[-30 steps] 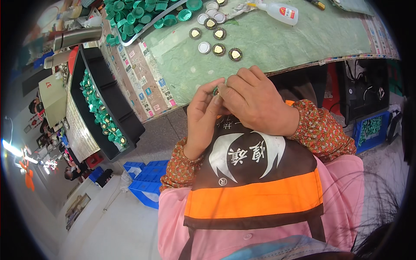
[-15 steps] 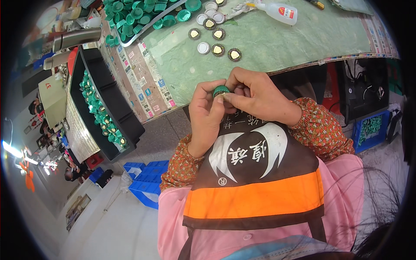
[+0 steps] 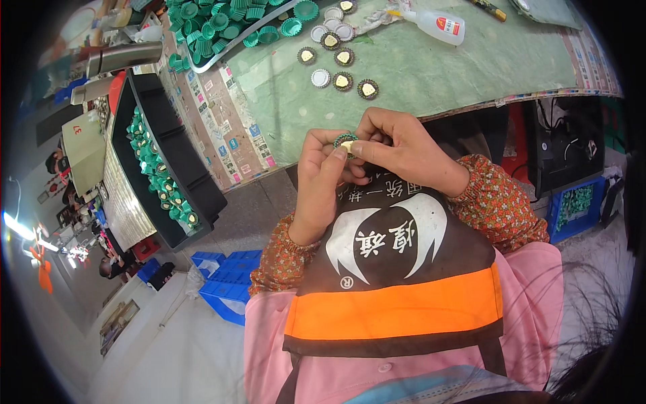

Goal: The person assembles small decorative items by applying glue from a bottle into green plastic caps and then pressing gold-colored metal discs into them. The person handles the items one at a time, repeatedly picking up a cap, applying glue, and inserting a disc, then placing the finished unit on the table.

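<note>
Just off the table's front edge, both hands hold a small green fluted cup (image 3: 341, 137) with a cap bearing a gold face set in it. My left hand (image 3: 315, 182) pinches it between thumb and fingers from the left. My right hand (image 3: 407, 153) grips it from the right, its thumb pressing at the gold face. Several dark crimped bottle caps with gold faces (image 3: 343, 81) lie on the green table covering (image 3: 471, 74) beyond my hands. Among them are several pale caps (image 3: 320, 79). My fingers partly hide the held cup.
A tray (image 3: 232, 52) heaped with green fluted cups (image 3: 219, 21) stands at the far left. A black bin (image 3: 195, 172) of green cups with gold-faced caps sits left. A white squeeze bottle (image 3: 439, 25) lies at the back; blue crates (image 3: 232, 276) stand on the floor.
The held cup has tilted, so its gold-faced cap now shows between my thumbs. My right thumb has shifted onto that face. Both hands keep nearly the same place.
</note>
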Demonstrator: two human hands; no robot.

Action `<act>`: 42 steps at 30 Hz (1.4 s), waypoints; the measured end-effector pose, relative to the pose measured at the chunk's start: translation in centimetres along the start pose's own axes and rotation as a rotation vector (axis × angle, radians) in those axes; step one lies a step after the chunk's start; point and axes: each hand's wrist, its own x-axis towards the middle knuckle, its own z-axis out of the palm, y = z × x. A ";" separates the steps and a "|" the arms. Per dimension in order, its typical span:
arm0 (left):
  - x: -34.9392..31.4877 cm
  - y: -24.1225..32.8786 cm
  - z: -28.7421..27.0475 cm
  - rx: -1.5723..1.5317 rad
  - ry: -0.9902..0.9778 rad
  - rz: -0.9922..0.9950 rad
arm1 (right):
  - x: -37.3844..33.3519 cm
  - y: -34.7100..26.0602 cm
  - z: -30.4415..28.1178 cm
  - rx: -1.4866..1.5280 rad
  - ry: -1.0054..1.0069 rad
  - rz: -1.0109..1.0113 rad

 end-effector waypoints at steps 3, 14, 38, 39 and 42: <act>0.1 0.2 -0.1 0.066 0.011 -0.016 | -0.1 -0.2 0.0 -0.049 0.005 -0.030; 0.2 -0.6 -0.9 -0.091 -0.007 -0.058 | 0.4 0.5 0.1 -0.245 0.006 -0.144; 13.8 8.5 -5.1 1.569 0.592 0.933 | 4.2 -2.9 -11.5 -1.455 0.700 -0.636; 14.1 8.5 -5.2 1.566 0.587 0.963 | 3.9 -2.9 -11.5 -1.408 0.698 -0.640; 14.4 8.1 -5.6 1.461 0.548 1.020 | 3.0 -2.8 -11.1 -1.173 0.664 -0.675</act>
